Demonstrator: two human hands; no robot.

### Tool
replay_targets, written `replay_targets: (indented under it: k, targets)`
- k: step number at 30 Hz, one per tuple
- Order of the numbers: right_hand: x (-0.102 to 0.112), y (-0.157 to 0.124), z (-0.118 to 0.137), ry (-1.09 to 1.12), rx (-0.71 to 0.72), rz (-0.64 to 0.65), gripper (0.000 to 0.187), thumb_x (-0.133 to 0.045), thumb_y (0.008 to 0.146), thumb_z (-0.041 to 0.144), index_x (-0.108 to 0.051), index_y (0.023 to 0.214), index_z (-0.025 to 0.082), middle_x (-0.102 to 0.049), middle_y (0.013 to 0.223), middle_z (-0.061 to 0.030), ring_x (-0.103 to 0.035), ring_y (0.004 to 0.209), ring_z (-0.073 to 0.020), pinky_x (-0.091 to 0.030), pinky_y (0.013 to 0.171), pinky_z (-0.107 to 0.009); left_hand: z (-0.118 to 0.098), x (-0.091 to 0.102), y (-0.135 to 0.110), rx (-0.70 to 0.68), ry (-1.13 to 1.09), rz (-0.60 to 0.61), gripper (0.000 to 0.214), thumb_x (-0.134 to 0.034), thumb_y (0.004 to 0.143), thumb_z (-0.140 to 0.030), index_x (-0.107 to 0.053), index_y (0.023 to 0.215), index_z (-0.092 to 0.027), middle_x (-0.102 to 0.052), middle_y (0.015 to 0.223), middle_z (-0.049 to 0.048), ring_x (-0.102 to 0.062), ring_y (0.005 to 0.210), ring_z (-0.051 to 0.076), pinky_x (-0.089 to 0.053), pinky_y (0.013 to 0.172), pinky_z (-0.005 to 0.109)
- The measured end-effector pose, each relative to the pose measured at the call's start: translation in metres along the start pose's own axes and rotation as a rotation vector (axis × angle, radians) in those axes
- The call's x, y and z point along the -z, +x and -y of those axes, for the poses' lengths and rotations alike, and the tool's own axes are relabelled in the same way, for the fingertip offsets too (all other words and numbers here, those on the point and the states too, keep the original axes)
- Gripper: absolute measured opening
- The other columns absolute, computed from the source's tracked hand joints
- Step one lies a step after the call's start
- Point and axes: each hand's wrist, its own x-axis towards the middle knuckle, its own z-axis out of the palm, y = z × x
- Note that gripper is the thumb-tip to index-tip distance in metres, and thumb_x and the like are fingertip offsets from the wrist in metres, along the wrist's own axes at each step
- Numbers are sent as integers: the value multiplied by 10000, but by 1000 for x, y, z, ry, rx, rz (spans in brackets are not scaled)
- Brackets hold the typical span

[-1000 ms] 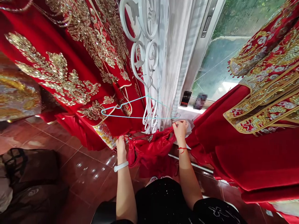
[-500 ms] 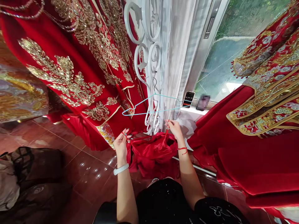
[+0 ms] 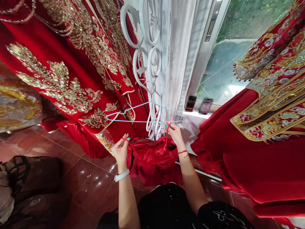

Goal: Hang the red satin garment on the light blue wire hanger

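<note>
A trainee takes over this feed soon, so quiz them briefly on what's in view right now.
1. The blue hanger hangs from: A) the white grille, B) a door handle, C) a ceiling hook?
2. True or false: the red garment is already draped over the hanger.
3. What does each hand pinch?

Key
1. A.
2. False. It hangs bunched below the hanger, held up by the left hand and right hand.
3. A thin red strap of the garment.
</note>
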Motion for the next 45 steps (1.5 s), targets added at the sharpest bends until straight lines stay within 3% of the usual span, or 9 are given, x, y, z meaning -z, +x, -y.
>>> replay_targets:
  k: [4, 9, 16, 25, 29, 35, 42, 45]
  targets:
    - [-17, 3, -7, 157, -21, -35, 373, -878, 653, 282, -725, 988, 220, -790, 1067, -56, -749, 789, -145, -606, 642, -221, -5, 0, 5, -27, -7, -18, 420, -836, 692, -290, -793, 1074, -122, -780, 1128, 137, -737, 1100, 285, -562, 1055, 454]
    - [-29, 8, -7, 202, -27, -29, 357, -869, 672, 285, -699, 978, 214, -778, 1096, -77, -765, 961, -212, -611, 665, -245, -10, 1, 8, -52, -13, -8, 426, -830, 699, -302, -792, 1090, -139, -783, 1129, 114, -726, 1125, 286, -547, 1075, 455]
    - [-37, 11, -7, 227, 11, -42, 348, -825, 706, 273, -695, 1027, 235, -758, 1187, -89, -738, 1069, -226, -601, 659, -238, -13, -1, 9, -74, -20, -13, 427, -828, 696, -308, -794, 1084, -134, -783, 1123, 126, -735, 1100, 284, -553, 1063, 442]
    - [-43, 7, -6, 207, 62, -77, 308, -828, 709, 327, -650, 944, 240, -769, 1082, -72, -749, 959, -196, -571, 619, -229, -17, -2, 10, -65, -8, 30, 416, -821, 703, -309, -793, 1073, -122, -782, 1117, 139, -734, 1097, 281, -566, 1041, 426]
    - [-44, 3, -5, 199, 54, -18, 293, -815, 726, 346, -651, 949, 249, -768, 1056, -51, -742, 892, -178, -568, 620, -236, -15, -4, 14, -55, -32, 22, 384, -832, 686, -302, -804, 1029, -133, -793, 1070, 120, -744, 1064, 277, -573, 1032, 443]
    - [-43, 2, -5, 140, 76, -52, 220, -781, 737, 361, -642, 848, 232, -726, 836, -6, -590, 619, -97, -457, 516, -202, -10, -1, 20, -56, -14, 11, 335, -824, 692, -311, -808, 992, -163, -803, 1022, 85, -741, 1072, 277, -545, 1068, 489]
    - [-44, 0, -3, 107, 116, -97, 254, -781, 695, 384, -601, 773, 223, -583, 675, 43, -504, 563, -88, -405, 501, -219, -19, 8, 16, -10, -19, 115, 425, -856, 640, -333, -808, 1020, -147, -783, 1117, 137, -736, 1092, 314, -576, 1017, 461]
    - [-43, -4, 0, 103, 114, -85, 273, -787, 679, 392, -586, 749, 221, -574, 671, 44, -509, 558, -87, -403, 497, -223, -23, 11, 12, -7, -15, 142, 372, -882, 592, -345, -820, 906, -155, -797, 1041, 138, -748, 1048, 318, -582, 1001, 465]
